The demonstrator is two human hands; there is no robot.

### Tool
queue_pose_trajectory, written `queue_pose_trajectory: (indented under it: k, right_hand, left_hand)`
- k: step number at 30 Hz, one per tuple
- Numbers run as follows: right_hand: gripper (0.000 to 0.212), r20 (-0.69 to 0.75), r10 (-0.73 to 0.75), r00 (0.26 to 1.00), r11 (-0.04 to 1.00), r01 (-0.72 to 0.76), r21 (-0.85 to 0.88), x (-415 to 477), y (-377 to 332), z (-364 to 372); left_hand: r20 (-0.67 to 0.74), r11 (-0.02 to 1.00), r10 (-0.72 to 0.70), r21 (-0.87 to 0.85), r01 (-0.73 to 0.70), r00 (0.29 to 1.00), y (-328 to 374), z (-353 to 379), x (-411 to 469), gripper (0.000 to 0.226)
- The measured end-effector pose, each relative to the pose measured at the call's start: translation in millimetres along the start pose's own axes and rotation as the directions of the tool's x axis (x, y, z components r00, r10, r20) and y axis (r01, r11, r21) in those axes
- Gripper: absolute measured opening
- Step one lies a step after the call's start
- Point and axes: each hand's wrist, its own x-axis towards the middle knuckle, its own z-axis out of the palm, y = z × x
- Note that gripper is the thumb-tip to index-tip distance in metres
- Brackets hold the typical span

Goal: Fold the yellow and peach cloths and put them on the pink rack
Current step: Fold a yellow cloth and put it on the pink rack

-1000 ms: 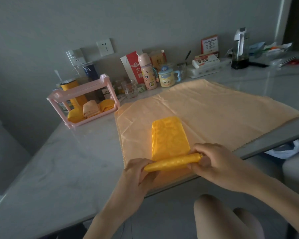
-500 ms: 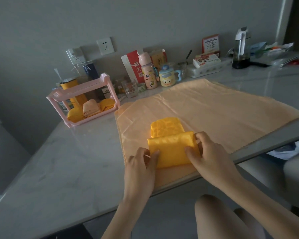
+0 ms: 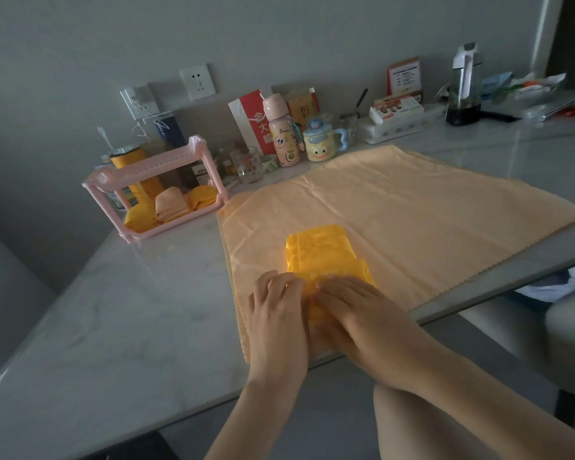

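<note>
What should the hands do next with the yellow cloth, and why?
The left hand and right hand press flat on the near end of the yellow cloth; its far end lies uncovered on the peach cloth. Probably fold the near part forward over it once more, before the pink rack.

Left hand (image 3: 277,308) and right hand (image 3: 351,303) flat, side by side.
Palms down, fingers (image 3: 281,283) straight and pointing forward, the two almost touching.

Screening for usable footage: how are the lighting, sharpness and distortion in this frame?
Head view: dim, flat light with faint shadows; wide-angle stretch toward the edges; left hand, right hand and yellow cloth are sharp; pale sheen on the table far right, no harsh glare.
</note>
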Motion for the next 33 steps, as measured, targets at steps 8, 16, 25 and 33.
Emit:
queue_pose_trajectory:
  k: [8, 16, 25, 33]
  right_hand:
    - [0.076, 0.126, 0.227, 0.966, 0.965, -0.205, -0.166, -8, 3, -2]
    - [0.078, 0.212, 0.287, 0.934, 0.951, -0.252, -0.178, -5, 5, -7]
    - [0.062, 0.181, 0.165, 0.97, 0.986, -0.163, -0.028, 12, 28, -27]
    - [0.031, 0.09, 0.209, 0.974, 0.935, -0.226, 0.273, 19, 43, -29]
  left_hand:
    - [0.05, 1.0, 0.013, -0.006, -0.012, 0.999, -7, 1, -2, 0.032]
    - [0.289, 0.995, -0.052, -0.068, 0.075, 0.956, -13, -4, 0, 0.052]
    - [0.445, 0.945, -0.101, -0.236, 0.225, 0.89, -20, -17, 11, 0.082]
    - [0.511, 0.968, -0.081, -0.164, 0.19, 0.856, -30, -27, 26, 0.042]
